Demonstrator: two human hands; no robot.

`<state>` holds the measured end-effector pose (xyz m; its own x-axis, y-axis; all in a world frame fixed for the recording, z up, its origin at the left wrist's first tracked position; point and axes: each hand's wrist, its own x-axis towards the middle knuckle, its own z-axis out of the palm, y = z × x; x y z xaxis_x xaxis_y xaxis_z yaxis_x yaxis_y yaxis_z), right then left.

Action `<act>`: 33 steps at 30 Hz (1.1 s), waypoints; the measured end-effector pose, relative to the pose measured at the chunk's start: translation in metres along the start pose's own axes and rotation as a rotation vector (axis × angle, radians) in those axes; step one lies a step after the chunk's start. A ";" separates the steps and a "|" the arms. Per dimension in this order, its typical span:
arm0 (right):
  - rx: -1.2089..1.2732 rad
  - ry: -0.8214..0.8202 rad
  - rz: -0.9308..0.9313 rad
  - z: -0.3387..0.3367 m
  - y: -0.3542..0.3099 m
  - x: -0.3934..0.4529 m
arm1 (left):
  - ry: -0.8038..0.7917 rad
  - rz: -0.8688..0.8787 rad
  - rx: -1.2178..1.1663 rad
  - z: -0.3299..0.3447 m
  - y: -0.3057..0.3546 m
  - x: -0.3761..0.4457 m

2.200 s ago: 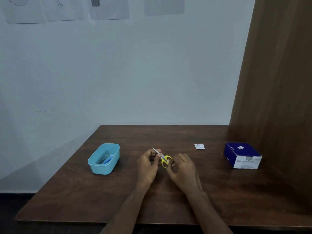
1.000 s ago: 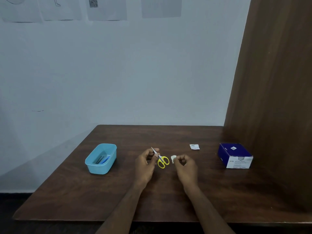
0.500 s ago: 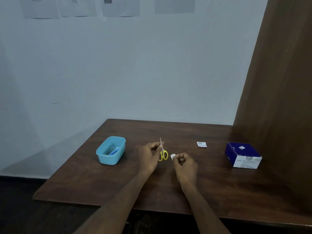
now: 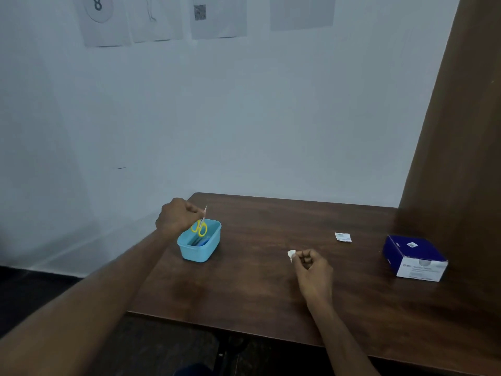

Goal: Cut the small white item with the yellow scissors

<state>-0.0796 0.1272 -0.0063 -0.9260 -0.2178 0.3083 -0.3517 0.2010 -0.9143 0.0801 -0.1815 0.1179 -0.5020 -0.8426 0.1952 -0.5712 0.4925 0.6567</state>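
My left hand (image 4: pixel 177 217) pinches the blades of small yellow-handled scissors (image 4: pixel 200 226), blades up and handles hanging down over the light blue tub (image 4: pixel 200 249) at the table's left edge. The tub has some blue items inside. My right hand (image 4: pixel 311 270) rests on the brown table (image 4: pixel 257 289) near its middle, fingers curled, pinching a small white piece (image 4: pixel 291 254) between thumb and forefinger.
A small white sachet (image 4: pixel 343 236) lies on the table to the right of my right hand. A blue and white box (image 4: pixel 414 257) stands at the far right, next to a brown wooden panel (image 4: pixel 461 131). Papers hang on the white wall behind.
My left hand has carried the scissors left from the table's middle to above the blue tub. My right hand stays in place holding the white piece. The camera has turned left.
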 end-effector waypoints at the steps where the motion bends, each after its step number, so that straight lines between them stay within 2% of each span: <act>1: -0.001 -0.001 0.002 0.000 0.000 0.000 | -0.038 -0.018 0.050 0.000 -0.004 0.001; 4: 0.009 -0.005 0.008 0.000 0.001 0.000 | -0.118 -0.046 0.167 0.006 -0.010 -0.001; 12: 0.008 0.002 -0.007 0.001 0.003 0.002 | -0.190 -0.037 0.407 0.018 -0.007 -0.009; 17: 0.009 0.001 -0.006 0.001 0.003 0.001 | -0.167 0.019 0.491 0.023 -0.007 -0.010; 19: 0.019 0.004 -0.002 0.000 0.003 0.001 | -0.082 0.069 0.497 0.026 -0.008 -0.011; 22: 0.032 0.018 0.000 -0.001 0.000 -0.001 | 0.097 0.193 0.421 0.036 -0.008 -0.017; 27: 0.061 0.060 0.028 -0.001 -0.001 -0.002 | 0.222 0.409 0.185 0.058 0.027 -0.055; 30: 0.100 0.100 0.045 -0.004 -0.001 -0.001 | 0.144 0.485 0.116 0.082 0.052 -0.083; 33: 0.161 0.157 0.078 -0.003 0.001 0.000 | -0.041 0.561 0.100 0.117 0.061 -0.094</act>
<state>-0.0804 0.1307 -0.0064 -0.9639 -0.0542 0.2607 -0.2636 0.0540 -0.9631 0.0165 -0.0468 0.0539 -0.7697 -0.4377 0.4648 -0.2673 0.8821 0.3880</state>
